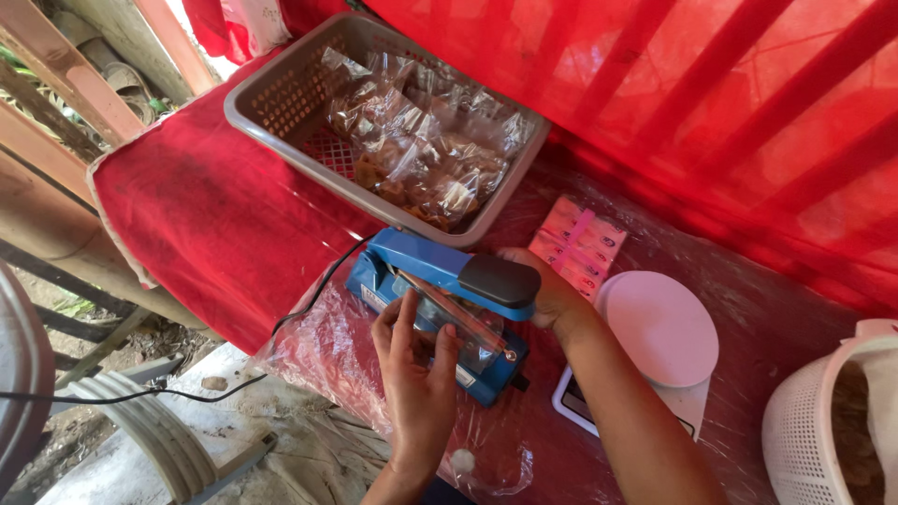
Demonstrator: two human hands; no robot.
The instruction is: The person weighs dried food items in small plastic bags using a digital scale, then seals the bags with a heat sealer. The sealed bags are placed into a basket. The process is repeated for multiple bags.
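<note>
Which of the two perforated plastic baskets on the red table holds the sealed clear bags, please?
The grey rectangular basket behind the blue heat sealer holds them; the white round basket at right holds none visible.

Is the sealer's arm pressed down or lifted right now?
Lifted. The blue heat sealer's arm angles up off its base, a gap showing beneath. The left hand holds a clear bag there; the right hand rests by the black handle.

red table [215, 215]: basket [271, 93], sealer [440, 281], scale [659, 327].
</note>
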